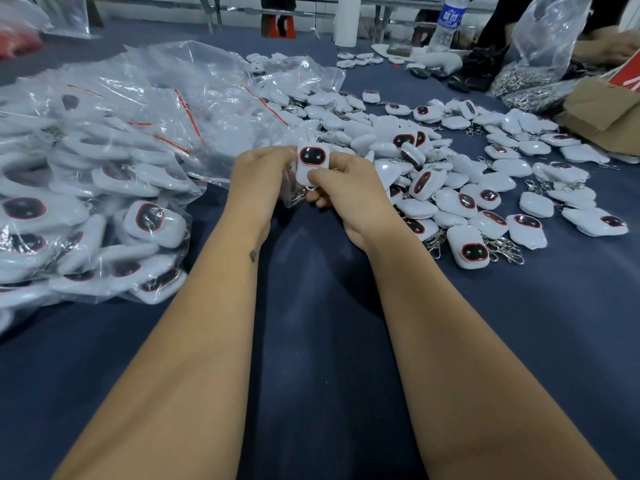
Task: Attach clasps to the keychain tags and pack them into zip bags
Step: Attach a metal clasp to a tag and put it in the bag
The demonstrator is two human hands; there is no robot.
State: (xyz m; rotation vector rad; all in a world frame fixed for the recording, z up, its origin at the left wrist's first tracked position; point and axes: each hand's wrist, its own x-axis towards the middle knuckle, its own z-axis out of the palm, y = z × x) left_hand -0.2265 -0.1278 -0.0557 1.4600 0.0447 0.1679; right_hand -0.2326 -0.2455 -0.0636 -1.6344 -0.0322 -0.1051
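On the left of the blue counter [311, 341] lies a heap of bagged tags [86, 202], the clear zip bags showing red seal strips. At the middle, the left hand [258, 181] curls its fingers around a thin clear bag [289, 188], while the right hand [341, 188] pinches a white keychain tag [311, 164] with a dark face, its metal clasp [300, 195] hanging just below. To the right spreads a loose pile of tags [467, 181] with clasps. Far right stands a water bottle [448, 22] beside a bag of metal clasps [526, 81].
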